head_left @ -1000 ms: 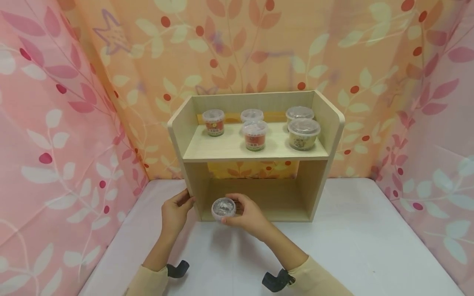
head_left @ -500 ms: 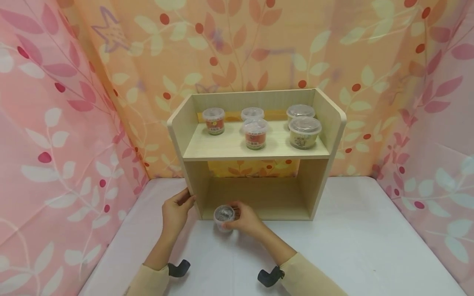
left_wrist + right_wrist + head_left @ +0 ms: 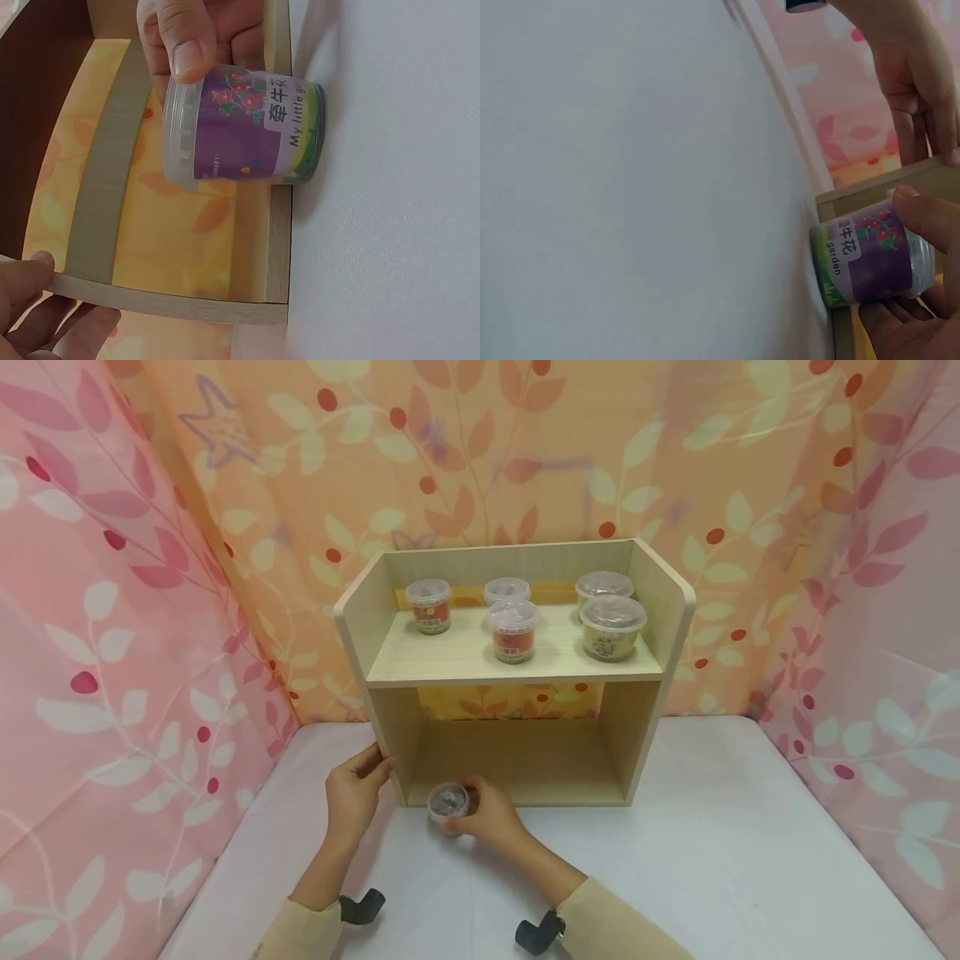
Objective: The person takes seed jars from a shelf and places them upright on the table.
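Observation:
My right hand (image 3: 491,820) holds a small clear plastic cup (image 3: 447,803) with a lid, thumb on the near side and fingers behind. In the left wrist view the cup (image 3: 255,127) shows a purple label with red flowers and the words "My little". Its base is down at the white tabletop, just in front of the lower left front edge of a two-tier wooden shelf (image 3: 517,678). At the shelf's left side panel, my left hand (image 3: 352,797) pinches the front edge between thumb and fingers, as the left wrist view also shows.
On the upper tier stand red-labelled cups (image 3: 513,633) at left and middle, and two wider lidded tubs (image 3: 612,631) at right. The white table (image 3: 750,860) extends in front and to both sides. Patterned curtains (image 3: 480,452) enclose the back and sides.
My right hand has lowered the cup toward the tabletop and slightly nearer to me. The left hand stays on the side panel, and the shelf has not visibly moved.

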`<state>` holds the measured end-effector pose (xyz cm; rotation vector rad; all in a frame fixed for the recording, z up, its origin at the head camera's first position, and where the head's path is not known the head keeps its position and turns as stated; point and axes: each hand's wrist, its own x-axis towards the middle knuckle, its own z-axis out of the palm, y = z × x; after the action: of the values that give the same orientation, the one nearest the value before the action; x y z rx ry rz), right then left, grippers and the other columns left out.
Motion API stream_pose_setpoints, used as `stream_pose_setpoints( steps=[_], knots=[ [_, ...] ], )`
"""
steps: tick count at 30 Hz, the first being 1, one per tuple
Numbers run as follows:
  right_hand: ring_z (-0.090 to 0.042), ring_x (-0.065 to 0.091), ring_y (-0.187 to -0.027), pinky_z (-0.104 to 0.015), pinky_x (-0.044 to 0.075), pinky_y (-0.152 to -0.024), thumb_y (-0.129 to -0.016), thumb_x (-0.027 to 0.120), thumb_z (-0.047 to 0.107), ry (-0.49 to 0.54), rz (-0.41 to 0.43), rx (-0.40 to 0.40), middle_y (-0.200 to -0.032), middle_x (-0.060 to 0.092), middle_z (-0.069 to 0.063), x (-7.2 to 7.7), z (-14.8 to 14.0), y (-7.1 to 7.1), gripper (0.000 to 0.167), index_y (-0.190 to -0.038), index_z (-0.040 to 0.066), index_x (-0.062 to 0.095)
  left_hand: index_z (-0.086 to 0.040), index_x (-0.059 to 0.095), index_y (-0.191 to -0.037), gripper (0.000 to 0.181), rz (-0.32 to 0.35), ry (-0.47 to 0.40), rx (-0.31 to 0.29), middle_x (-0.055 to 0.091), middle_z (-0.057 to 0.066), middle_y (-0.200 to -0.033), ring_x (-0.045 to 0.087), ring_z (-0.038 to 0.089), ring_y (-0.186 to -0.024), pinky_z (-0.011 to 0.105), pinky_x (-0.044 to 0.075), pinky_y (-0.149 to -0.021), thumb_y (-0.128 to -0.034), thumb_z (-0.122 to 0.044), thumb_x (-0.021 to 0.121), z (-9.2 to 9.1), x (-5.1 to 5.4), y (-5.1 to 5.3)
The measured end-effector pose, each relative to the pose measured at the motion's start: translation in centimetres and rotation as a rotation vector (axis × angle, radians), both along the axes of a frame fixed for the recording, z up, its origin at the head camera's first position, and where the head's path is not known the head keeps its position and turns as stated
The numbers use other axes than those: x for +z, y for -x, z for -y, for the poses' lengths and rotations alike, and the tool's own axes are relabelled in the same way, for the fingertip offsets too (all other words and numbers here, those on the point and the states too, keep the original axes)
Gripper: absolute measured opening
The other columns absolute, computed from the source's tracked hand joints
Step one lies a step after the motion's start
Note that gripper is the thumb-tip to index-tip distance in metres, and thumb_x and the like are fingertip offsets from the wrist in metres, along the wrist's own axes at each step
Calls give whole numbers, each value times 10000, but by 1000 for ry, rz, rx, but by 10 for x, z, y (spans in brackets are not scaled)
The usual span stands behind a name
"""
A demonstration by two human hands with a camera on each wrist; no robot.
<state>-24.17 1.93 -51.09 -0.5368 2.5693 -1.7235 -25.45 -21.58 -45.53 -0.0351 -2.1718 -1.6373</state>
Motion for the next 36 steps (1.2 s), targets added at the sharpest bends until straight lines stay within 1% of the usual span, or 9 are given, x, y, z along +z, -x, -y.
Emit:
stream_pose_setpoints(
  steps=[5,7,12,16,21,24,27,30,36],
  knots=[
    [-297,618,-1193,-424,551,-1014,-749,936,191,-25,-52,-23,-1282,634,-154,-6,7,-3,758,-1357,-28,540,-38,726,-1258,361,33,6,14,747,156,-1172,727,197,-1024,123,578,-776,-911,-111,792,1,1,-3],
    [-302,609,-1209,-445,538,-1032,-756,932,220,-81,-82,-30,-1297,629,-156,-6,8,-7,770,-1367,-25,534,-13,711,-1270,367,53,12,16,738,174,-1183,720,234,-1044,121,577,-774,-917,-84,778,0,4,-8],
    [-334,561,-1304,-508,505,-1073,-813,881,375,-255,-132,-61,-1438,551,-160,11,5,-21,865,-1479,20,459,62,673,-1282,376,73,17,-8,717,235,-1193,711,290,-1064,157,591,-794,-922,-18,748,-5,20,-24],
    [-298,537,-1348,-486,493,-1103,-860,834,409,-284,-201,-63,-1480,515,-103,48,0,-30,836,-1522,92,434,76,656,-1296,387,68,15,-29,701,258,-1211,711,285,-1073,147,586,-800,-929,-15,739,-7,25,-26],
    [-193,541,-1344,-404,488,-1119,-868,843,315,-198,-386,17,-1427,567,-21,106,-6,-40,682,-1444,113,540,70,670,-1278,373,59,35,-7,710,244,-1193,703,336,-1080,140,585,-784,-921,-6,744,-10,29,-24],
    [-144,544,-1329,-364,485,-1122,-881,835,275,-127,-507,71,-1395,596,1,141,-8,-45,602,-1400,107,581,50,684,-1271,366,56,31,11,722,221,-1183,705,338,-1079,141,587,-777,-917,-14,753,-8,23,-17],
    [-139,548,-1321,-358,489,-1118,-897,820,249,-69,-597,76,-1392,604,-6,174,-7,-46,570,-1395,99,587,8,697,-1275,371,49,26,17,727,190,-1191,709,308,-1079,119,578,-767,-918,-61,770,-3,11,-8],
    [-131,548,-1323,-359,493,-1114,-906,809,240,-19,-612,40,-1394,609,4,201,-5,-39,551,-1396,114,591,-30,721,-1257,364,26,18,16,741,159,-1179,719,275,-1061,113,575,-763,-911,-120,792,1,1,-1],
    [-159,518,-1363,-373,420,-1177,-905,805,243,21,-508,-35,-1402,613,-16,239,5,-11,552,-1399,113,597,-27,751,-1207,335,-21,-5,6,761,158,-1129,739,141,-973,146,592,-767,-892,-119,813,2,-6,2]
  ],
)
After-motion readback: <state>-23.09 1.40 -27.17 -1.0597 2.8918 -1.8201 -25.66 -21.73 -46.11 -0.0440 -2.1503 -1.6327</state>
